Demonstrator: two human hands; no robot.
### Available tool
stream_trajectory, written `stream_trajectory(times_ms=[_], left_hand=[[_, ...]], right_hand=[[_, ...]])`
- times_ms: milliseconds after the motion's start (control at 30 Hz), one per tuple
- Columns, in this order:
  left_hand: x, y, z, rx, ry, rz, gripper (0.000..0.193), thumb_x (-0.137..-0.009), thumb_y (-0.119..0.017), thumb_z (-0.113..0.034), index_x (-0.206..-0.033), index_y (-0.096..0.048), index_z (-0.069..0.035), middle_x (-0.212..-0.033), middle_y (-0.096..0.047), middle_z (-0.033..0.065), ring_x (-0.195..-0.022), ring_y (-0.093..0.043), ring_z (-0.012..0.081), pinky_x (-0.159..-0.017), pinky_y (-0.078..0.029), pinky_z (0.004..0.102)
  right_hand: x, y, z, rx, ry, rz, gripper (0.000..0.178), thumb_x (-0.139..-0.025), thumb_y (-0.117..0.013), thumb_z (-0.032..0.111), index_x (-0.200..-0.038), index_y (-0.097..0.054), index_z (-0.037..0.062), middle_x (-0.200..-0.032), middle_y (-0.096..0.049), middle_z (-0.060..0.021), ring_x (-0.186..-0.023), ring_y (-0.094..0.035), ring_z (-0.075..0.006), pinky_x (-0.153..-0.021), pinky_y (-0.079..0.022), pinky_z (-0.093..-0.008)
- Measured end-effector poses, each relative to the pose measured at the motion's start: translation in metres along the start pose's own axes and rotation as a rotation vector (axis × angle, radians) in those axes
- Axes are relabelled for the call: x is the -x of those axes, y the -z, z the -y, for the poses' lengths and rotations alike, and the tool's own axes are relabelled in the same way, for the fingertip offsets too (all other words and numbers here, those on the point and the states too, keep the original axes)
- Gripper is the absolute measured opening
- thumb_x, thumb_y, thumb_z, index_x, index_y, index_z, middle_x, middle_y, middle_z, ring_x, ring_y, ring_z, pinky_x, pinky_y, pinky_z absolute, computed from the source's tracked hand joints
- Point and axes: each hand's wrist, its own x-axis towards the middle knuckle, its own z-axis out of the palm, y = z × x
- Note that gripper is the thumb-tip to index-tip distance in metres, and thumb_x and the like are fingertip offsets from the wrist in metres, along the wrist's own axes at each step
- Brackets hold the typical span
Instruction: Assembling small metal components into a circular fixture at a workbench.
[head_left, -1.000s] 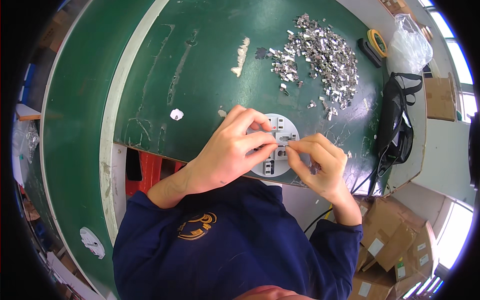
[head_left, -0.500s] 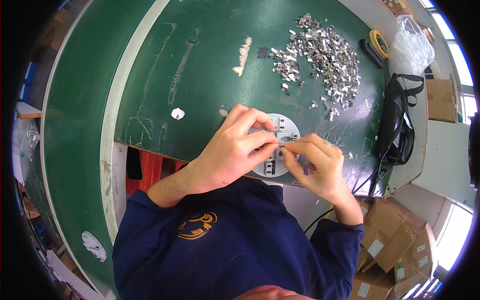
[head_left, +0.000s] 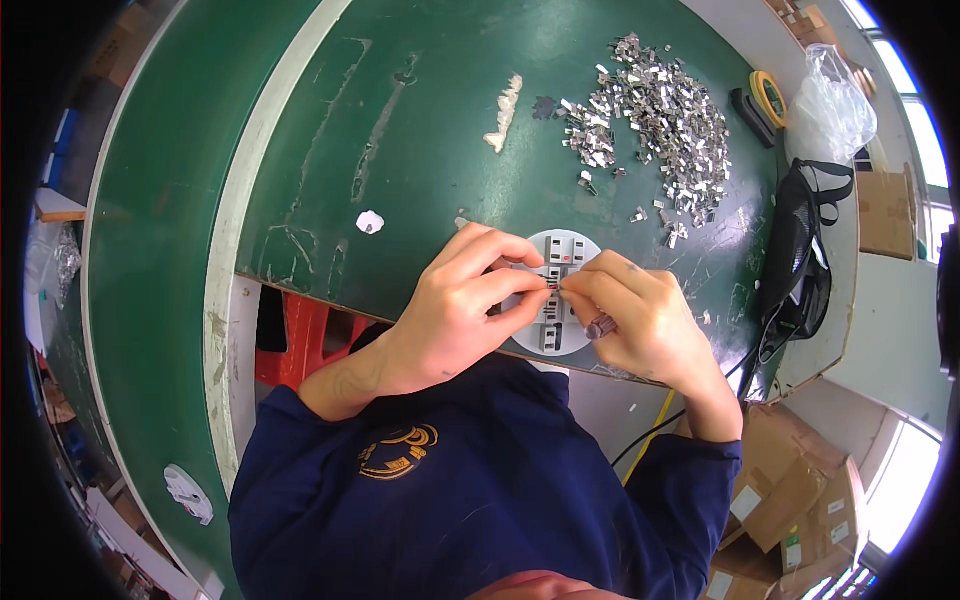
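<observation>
A round, pale grey fixture [head_left: 575, 343] carrying small blocks and dark parts lies at the table's near edge. Over its left side, my left hand [head_left: 465, 300] pinches thumb and index finger together at the centre; what they hold is too small to name. From the right, my right hand [head_left: 650, 315] brings its thumb and fingertips to the same spot, nearly touching the left ones. A small tool with a ribbed, brownish handle [head_left: 600, 326] sticks out from under the right fingers; its other end is hidden.
A heap of small metal clips [head_left: 680, 130] spreads over the green table [head_left: 430, 120] at far right. Beyond it are a yellow tape roll [head_left: 768, 98], a clear plastic bag [head_left: 830, 105] and a black bag [head_left: 800, 250]. Cardboard boxes [head_left: 800, 480] stand at lower right, a red stool [head_left: 300, 335] under the table.
My right hand has turned and risen slightly over the fixture, showing more of the ribbed handle. The left hand keeps its pinch. The whole view has shifted slightly.
</observation>
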Motion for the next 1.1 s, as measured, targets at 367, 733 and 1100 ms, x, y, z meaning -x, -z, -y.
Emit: stream_trajectory(times_ms=[367,733,1100], left_hand=[[0.0,0.0,0.002,-0.041,-0.005,-0.024,0.018,-0.069,-0.079,0.007,-0.084,-0.07,0.0,-0.095,-0.066,0.006,-0.082,-0.061,0.0191,-0.064,-0.051,0.0299],[-0.002,0.005,0.002,0.014,0.018,0.029,0.017,-0.072,-0.077,0.006,-0.086,-0.071,0.0,-0.098,-0.065,0.0058,-0.085,-0.062,0.0189,-0.064,-0.051,0.0287],[0.002,0.015,-0.003,-0.056,0.005,0.231,0.087,-0.067,-0.088,-0.022,-0.138,-0.044,0.001,-0.133,-0.051,0.0174,-0.123,-0.048,0.0339,-0.103,-0.04,0.0432]], right_hand=[[-0.018,0.006,0.011,-0.012,-0.091,0.175,0.019,-0.068,-0.065,-0.007,-0.086,-0.061,-0.0028,-0.08,-0.059,-0.0152,-0.068,-0.061,-0.0366,-0.059,-0.05,-0.041],[-0.019,0.005,0.019,-0.002,-0.103,0.192,0.018,-0.068,-0.063,-0.006,-0.084,-0.057,-0.0021,-0.082,-0.059,-0.0166,-0.068,-0.059,-0.0386,-0.06,-0.049,-0.0435],[-0.016,0.007,0.007,-0.884,-0.009,-0.288,0.036,-0.098,-0.053,0.004,-0.062,-0.045,-0.002,-0.054,-0.048,-0.007,-0.046,-0.045,-0.0151,-0.044,-0.038,-0.0312]])
